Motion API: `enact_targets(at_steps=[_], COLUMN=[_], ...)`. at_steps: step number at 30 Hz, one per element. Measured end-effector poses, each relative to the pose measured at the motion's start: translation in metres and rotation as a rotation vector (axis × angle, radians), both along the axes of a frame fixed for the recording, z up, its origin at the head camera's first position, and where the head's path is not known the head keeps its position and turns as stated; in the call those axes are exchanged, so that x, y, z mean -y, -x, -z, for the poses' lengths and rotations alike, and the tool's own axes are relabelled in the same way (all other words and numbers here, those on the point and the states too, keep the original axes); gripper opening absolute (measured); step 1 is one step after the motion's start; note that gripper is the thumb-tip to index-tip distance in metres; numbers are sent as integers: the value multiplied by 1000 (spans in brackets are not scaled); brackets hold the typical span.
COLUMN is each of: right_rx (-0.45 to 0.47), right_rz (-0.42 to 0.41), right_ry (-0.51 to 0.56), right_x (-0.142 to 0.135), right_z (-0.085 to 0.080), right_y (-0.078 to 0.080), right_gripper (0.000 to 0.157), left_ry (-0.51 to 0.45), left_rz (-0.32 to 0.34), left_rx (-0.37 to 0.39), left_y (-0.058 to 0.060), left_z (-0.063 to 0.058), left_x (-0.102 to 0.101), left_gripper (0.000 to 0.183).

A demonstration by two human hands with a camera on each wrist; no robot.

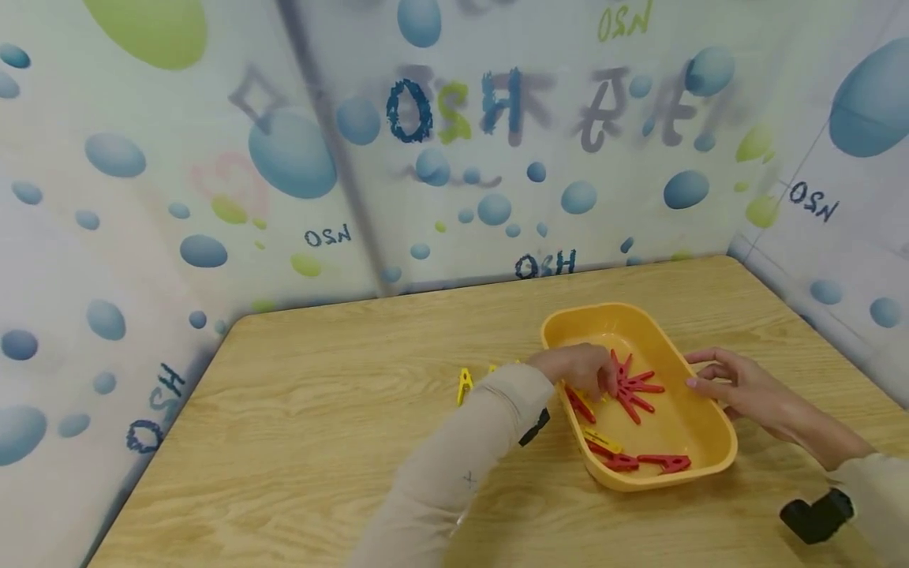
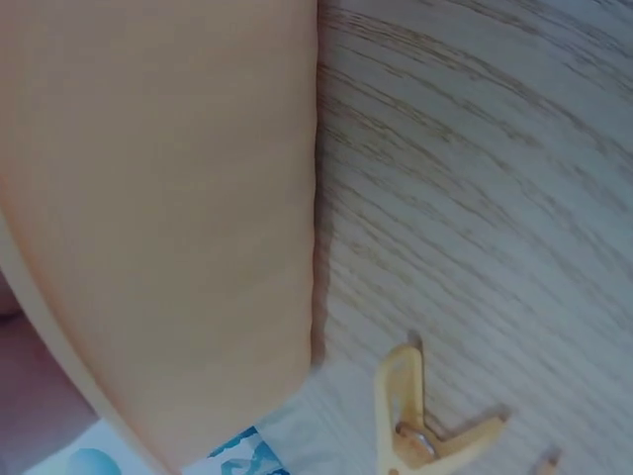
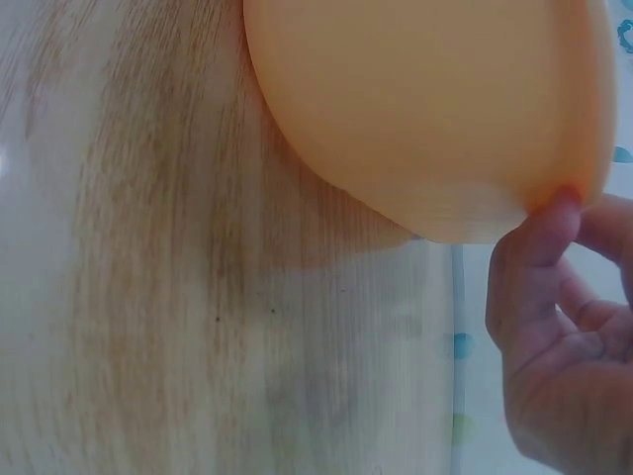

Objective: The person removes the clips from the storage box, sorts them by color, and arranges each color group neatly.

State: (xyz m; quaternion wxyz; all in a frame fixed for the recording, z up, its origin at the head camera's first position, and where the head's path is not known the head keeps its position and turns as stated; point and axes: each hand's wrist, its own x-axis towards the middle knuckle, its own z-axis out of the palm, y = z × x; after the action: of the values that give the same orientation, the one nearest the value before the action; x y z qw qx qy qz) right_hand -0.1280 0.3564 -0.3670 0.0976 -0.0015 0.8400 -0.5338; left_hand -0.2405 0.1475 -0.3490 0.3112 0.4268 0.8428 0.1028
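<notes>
A yellow-orange plastic basin (image 1: 699, 442) stands on the wooden table, holding red clothespins (image 1: 632, 390) and a few yellow clothespins (image 1: 602, 439). My left hand (image 1: 578, 367) reaches over the near-left rim, fingers bent down at a fan of red clothespins. Its fingertips are hidden, so a grip on one cannot be made out. With thumb and fingers, my right hand (image 1: 738, 388) pinches the basin's right rim; the right wrist view shows this hand (image 3: 564, 327) at the basin wall (image 3: 425, 109). Outside the basin lies a yellow clothespin (image 2: 406, 421), close to its left wall (image 2: 198, 218).
Left of the basin, another yellow clothespin (image 1: 465, 385) lies on the table (image 1: 298, 410), with more yellow bits partly behind the left sleeve (image 1: 454, 465). A patterned curtain (image 1: 454, 181) hangs behind the table's back edge.
</notes>
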Motion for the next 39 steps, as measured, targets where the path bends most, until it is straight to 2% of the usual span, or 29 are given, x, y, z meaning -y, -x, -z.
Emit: enact_targets(at_steps=[4, 10, 12, 14, 17, 19, 21, 23, 27, 32, 37, 39], right_rx=[-1, 7, 9, 14, 14, 13, 15, 13, 5, 3, 0, -3], right_rz=[13, 13, 9, 10, 13, 12, 17, 18, 30, 38, 16, 4], right_ry=[-8, -17, -18, -16, -13, -15, -19, -24, -35, -41, -18, -9], right_x=[0, 1, 1, 2, 3, 3, 3, 3, 1, 0, 1, 1], right_z=[-1, 2, 3, 3, 3, 2, 1, -1, -3, -1, 0, 0], right_y=[0, -2, -2, -2, -1, -1, -1, -1, -2, -2, -1, -1], right_gripper=[52, 52, 51, 52, 52, 52, 53, 55, 55, 55, 53, 52], left_ry=[34, 37, 26, 7, -16, -56, -89, -112, -77, -34, -24, -37], left_rz=[-20, 1, -12, 21, 26, 87, 88, 97, 65, 22, 37, 55], left_rx=[-20, -32, -7, -8, 18, -5, -7, -46, -120, -113, -108, -129], left_y=[-2, -8, -12, -14, -17, -15, -13, -9, -3, -2, -2, -2], left_z=[1, 2, 4, 6, 9, 10, 8, 6, 2, 1, 2, 3], left_x=[-3, -4, -7, -9, -13, -13, -11, -8, 0, 1, -2, -3], left_gripper=[13, 12, 11, 11, 11, 11, 11, 11, 11, 13, 18, 22])
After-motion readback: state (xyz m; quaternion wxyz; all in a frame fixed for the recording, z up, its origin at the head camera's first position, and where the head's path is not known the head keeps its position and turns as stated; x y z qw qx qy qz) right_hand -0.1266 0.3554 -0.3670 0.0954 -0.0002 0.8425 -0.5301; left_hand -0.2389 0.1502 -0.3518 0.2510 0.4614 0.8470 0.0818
